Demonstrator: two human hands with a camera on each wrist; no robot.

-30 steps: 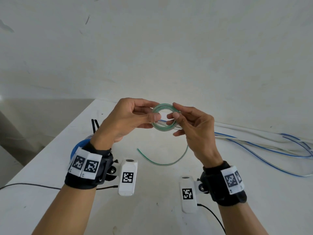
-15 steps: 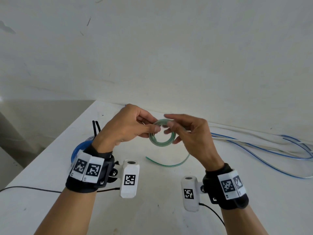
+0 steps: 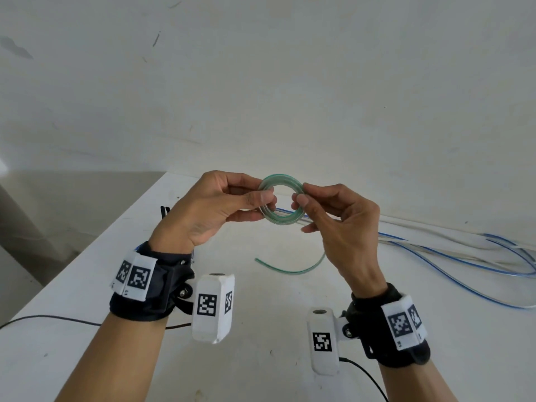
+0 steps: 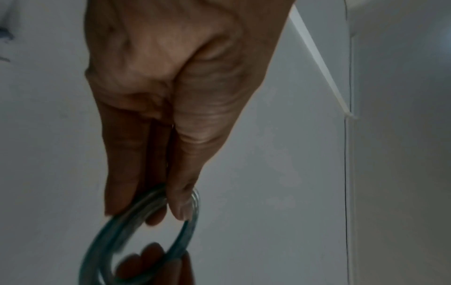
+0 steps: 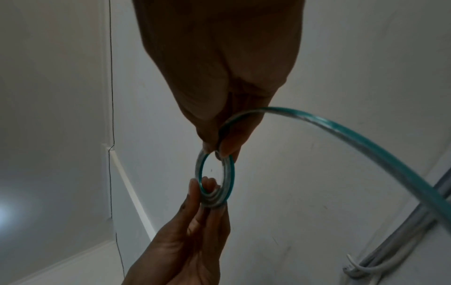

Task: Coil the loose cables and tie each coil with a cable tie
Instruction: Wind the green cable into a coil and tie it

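Observation:
A small coil of clear green cable [image 3: 280, 219] is held in the air above the white table [image 3: 87, 285], between both hands. My left hand [image 3: 262, 198] pinches the coil's left side with thumb and fingers; the coil [image 4: 144, 221] shows blurred in the left wrist view. My right hand [image 3: 301, 195] pinches its right side, where the coil [image 5: 216, 179] appears edge-on. The cable's loose tail [image 3: 290, 269] hangs from the right hand and curves down onto the table; this tail [image 5: 341, 135] sweeps right in the right wrist view.
Loose blue and white cables [image 3: 464, 256] lie along the table's right rear by the wall. Black cable ties [image 3: 166, 211] and a blue coil's edge show behind my left wrist. A thin black wire [image 3: 58, 319] crosses the table's near left.
Both hands have lifted the coil a little higher and turned it. The loose tail on the table has grown shorter as more cable wound onto the coil.

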